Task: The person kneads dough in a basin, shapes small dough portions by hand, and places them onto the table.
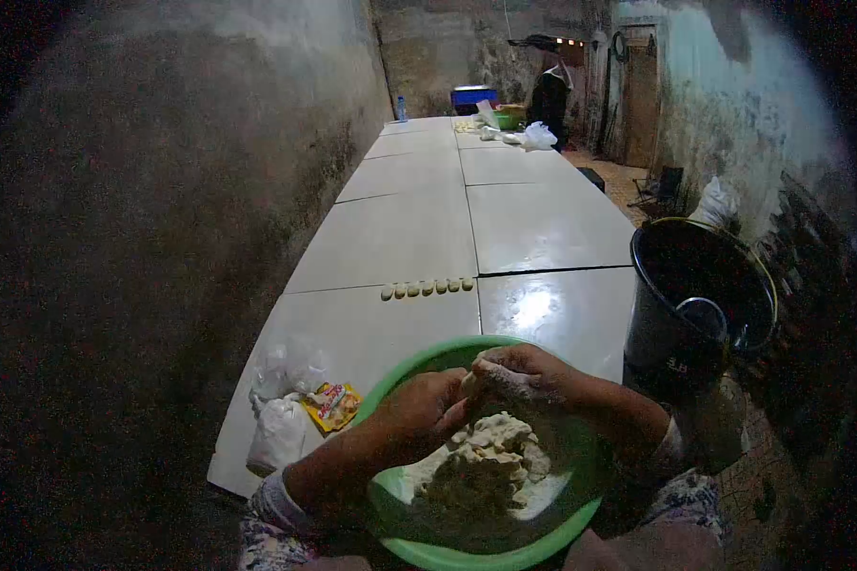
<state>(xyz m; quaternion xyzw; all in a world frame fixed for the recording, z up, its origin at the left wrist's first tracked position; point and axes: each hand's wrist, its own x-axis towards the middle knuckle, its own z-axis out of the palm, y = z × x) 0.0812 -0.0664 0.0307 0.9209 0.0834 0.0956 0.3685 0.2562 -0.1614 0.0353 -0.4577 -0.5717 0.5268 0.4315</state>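
My left hand (430,400) and my right hand (531,376) meet above a green basin (411,364). Between their fingertips is a small pale piece of dough, mostly hidden by the fingers. Both hands are closed around it, and white flour coats the right one. Below them in the basin lies a rough, crumbly mass of dough (500,447), with loose flour (540,497) around it. On the table beyond the basin, several small shaped dough pieces (427,288) stand in a row.
A long white tiled table (400,228) stretches away along the left wall. Left of the basin are a yellow packet (332,406) and a white plastic bag (278,433). A black bucket (671,328) stands at the right. Bags (539,137) and a blue crate (473,99) are farther back.
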